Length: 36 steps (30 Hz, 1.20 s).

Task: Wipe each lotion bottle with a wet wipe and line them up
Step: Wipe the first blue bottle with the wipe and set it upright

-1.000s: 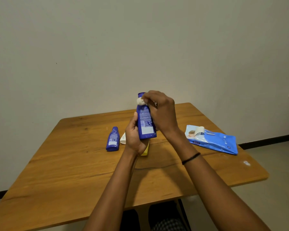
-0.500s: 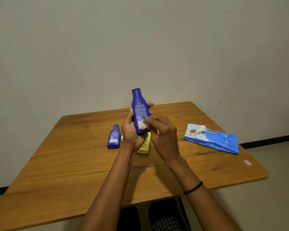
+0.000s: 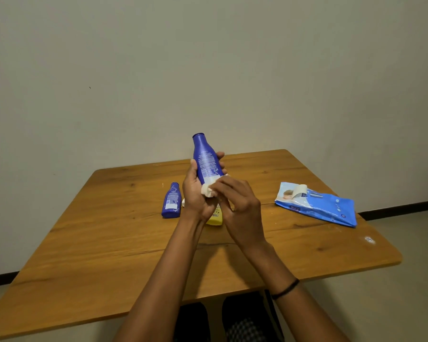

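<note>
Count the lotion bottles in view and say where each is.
3. The tall blue bottle is held in the left hand; the small blue bottle sits on the table left of it; the yellow bottle lies behind that hand, mostly hidden. More may be hidden there.

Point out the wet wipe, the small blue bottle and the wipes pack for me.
wet wipe (image 3: 208, 190): head view, on the bunched white wad.
small blue bottle (image 3: 171, 202): head view, on its back label.
wipes pack (image 3: 326, 208): head view, on its blue front.
</note>
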Available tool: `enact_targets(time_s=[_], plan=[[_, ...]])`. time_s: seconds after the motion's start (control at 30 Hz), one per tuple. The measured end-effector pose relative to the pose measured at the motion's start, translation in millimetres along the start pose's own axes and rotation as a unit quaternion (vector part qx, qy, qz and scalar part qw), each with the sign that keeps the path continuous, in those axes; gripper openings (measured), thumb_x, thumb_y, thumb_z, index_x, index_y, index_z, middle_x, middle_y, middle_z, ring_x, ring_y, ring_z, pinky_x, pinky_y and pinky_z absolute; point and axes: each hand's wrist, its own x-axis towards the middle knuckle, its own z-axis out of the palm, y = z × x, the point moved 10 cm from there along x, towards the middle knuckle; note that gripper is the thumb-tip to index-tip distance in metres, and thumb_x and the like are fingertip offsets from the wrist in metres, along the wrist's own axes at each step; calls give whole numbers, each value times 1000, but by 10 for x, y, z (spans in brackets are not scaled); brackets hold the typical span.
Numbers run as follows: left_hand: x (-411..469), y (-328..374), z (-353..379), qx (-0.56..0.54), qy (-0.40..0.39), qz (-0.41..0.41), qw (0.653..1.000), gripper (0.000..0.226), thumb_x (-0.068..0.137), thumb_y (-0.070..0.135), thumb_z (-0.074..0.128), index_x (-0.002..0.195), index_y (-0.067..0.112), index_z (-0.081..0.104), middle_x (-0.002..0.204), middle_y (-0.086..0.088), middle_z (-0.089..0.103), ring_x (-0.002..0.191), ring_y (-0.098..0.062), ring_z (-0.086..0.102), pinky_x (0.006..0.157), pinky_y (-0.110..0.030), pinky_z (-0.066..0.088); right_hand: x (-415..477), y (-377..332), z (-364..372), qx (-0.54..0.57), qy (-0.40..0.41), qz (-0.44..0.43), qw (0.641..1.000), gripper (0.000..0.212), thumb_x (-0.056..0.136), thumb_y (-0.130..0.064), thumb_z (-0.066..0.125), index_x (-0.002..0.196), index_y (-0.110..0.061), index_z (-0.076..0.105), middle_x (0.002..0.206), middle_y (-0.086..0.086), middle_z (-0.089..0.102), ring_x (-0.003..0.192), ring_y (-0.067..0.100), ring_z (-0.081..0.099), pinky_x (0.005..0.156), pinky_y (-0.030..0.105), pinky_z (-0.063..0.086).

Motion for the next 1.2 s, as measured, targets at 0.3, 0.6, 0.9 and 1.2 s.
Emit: enact_targets(time_s=[0.3, 0.6, 0.9, 1.2], plan=[[18, 20, 66, -32, 1, 6, 999, 62, 106, 46, 30, 143, -2, 43, 96, -10, 58, 82, -16, 55, 68, -25, 55, 4, 173, -144, 37, 60, 40, 997, 29, 88, -13, 67, 116, -11, 65, 118, 5, 67, 115, 8, 56, 91, 13, 47], [12, -30, 59, -40, -12, -10, 999, 63, 105, 51, 31, 138, -1, 48, 91, -9, 57, 79, -13, 56, 69, -24, 54, 21, 1, -39, 22, 16, -3, 1000, 27, 93, -24, 61, 113, -9, 66, 116, 5, 65, 116, 11, 53, 96, 13, 44], [-13, 1, -46, -29, -12, 19, 999, 67, 105, 52, 31, 150, 4, 41, 111, -12, 66, 91, -16, 67, 80, -26, 58, -143, 21, -97, 64, 83, 96, 990, 32, 89, -25, 61, 113, -5, 67, 114, 6, 66, 111, 12, 58, 86, 26, 56], [-1, 50, -271, 71, 53, 49, 995, 50, 88, 41, 59, 127, 10, 52, 94, -12, 67, 81, -20, 68, 68, -31, 59, -149, 49, -85, 75, 99, 107, 986, 27, 87, -15, 68, 114, -9, 68, 113, 3, 67, 109, 9, 60, 90, 18, 51]])
